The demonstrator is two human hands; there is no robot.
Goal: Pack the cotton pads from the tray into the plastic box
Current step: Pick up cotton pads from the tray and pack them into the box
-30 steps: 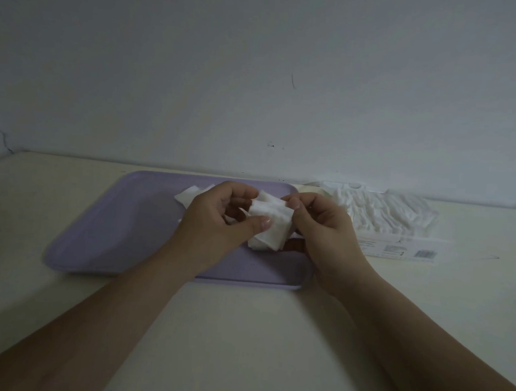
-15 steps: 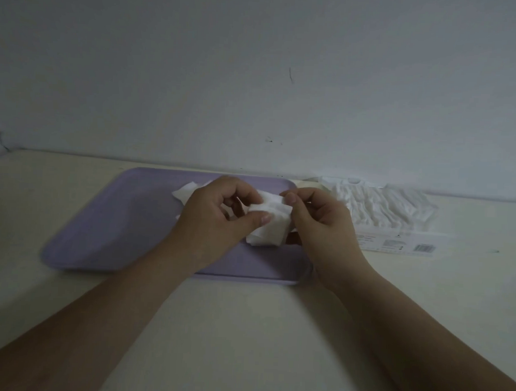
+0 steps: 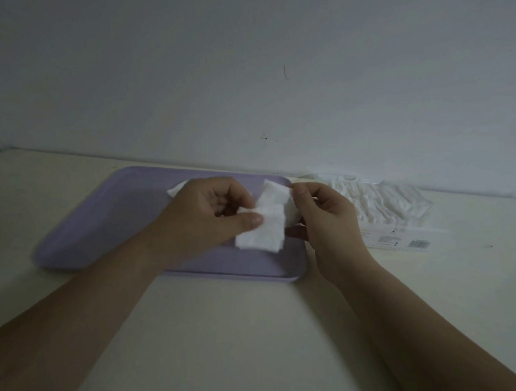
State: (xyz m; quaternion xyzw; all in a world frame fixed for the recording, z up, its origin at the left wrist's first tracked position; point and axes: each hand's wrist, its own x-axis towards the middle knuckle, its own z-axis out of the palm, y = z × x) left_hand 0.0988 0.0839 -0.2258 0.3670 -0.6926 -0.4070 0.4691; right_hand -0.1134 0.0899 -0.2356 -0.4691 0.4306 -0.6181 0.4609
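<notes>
A lilac tray (image 3: pixel 102 218) lies on the table ahead of me. Over its right half my left hand (image 3: pixel 208 214) pinches a stack of white square cotton pads (image 3: pixel 264 228) between thumb and curled fingers. My right hand (image 3: pixel 324 216) pinches a second white pad (image 3: pixel 273 196) by its upper right corner, just above and touching the stack. Another loose pad (image 3: pixel 174 189) peeks out on the tray behind my left hand. The clear plastic box (image 3: pixel 397 228) stands to the right of the tray, with several rows of white pads (image 3: pixel 377 200) in it.
The cream table (image 3: pixel 245 327) runs back to a plain grey-white wall (image 3: pixel 256 77). A barcode label (image 3: pixel 418 243) shows on the box's front side.
The two hands have drawn slightly apart, and the pad in my right hand now stands apart above the stack in my left. The view has tilted a little.
</notes>
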